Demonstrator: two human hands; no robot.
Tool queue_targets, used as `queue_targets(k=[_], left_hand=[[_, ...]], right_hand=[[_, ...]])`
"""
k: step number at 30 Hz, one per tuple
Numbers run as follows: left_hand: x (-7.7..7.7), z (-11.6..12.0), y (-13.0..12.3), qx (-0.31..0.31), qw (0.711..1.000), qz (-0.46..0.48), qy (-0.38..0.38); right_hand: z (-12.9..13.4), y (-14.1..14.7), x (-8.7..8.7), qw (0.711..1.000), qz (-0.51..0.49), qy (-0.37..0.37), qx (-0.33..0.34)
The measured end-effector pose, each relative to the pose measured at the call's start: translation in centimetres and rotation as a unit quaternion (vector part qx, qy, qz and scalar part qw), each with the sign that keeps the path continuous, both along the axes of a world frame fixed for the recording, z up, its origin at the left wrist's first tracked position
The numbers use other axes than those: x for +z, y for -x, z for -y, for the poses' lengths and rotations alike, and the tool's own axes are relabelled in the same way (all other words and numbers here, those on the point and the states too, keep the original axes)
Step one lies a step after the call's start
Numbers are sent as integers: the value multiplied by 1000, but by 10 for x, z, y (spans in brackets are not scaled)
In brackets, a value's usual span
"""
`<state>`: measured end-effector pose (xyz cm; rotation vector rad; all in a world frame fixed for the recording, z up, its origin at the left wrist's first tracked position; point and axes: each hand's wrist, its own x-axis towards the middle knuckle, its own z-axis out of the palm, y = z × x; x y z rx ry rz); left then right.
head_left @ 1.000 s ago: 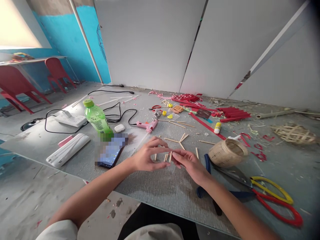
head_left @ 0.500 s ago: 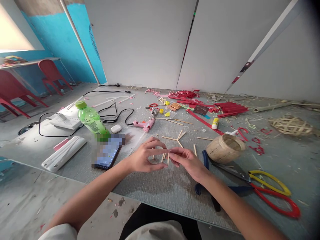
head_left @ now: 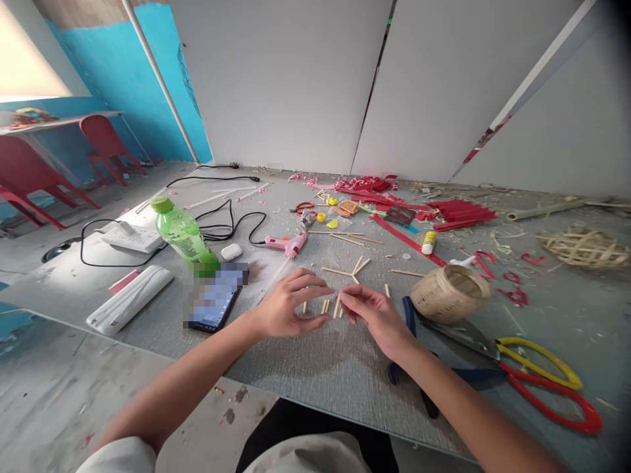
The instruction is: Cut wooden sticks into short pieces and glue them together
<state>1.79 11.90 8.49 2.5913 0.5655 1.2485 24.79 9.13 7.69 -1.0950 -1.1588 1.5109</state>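
Note:
My right hand (head_left: 378, 316) pinches a short wooden stick (head_left: 337, 307) between thumb and fingertips; the stick is nearly upright. Facing it, my left hand (head_left: 288, 305) is open, thumb and fingers apart in a C shape, its fingertips close to the stick. Behind and between the hands, several short sticks (head_left: 325, 307) lie on the grey tabletop (head_left: 290, 368). Just beyond them is a branching figure of sticks (head_left: 353, 270), its lower end partly hidden by my right hand. A longer stick (head_left: 412, 272) lies to the right of this figure.
Right of my hands are a bamboo cup (head_left: 446, 295), blue-handled pliers (head_left: 409, 318) and scissors (head_left: 497, 355). A pink glue gun (head_left: 288, 244), phone (head_left: 217, 299), green bottle (head_left: 182, 233) and white power strip (head_left: 131, 236) stand left. Red strips (head_left: 458, 213) lie behind.
My left fingertips have drawn slightly away from my right hand. The stick in my right hand has come into clearer view. The whole view has shifted a little.

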Motion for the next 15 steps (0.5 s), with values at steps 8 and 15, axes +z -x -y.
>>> queue_targets(k=[8,15], left_hand=[[2,1,4,68,996,-52,15],[-1,-14,17,233,948,-207,58]], right_hand=[[-8,-11,2,999,45,-15,-22],[-14,-16,-2,988,153,-34,-15]])
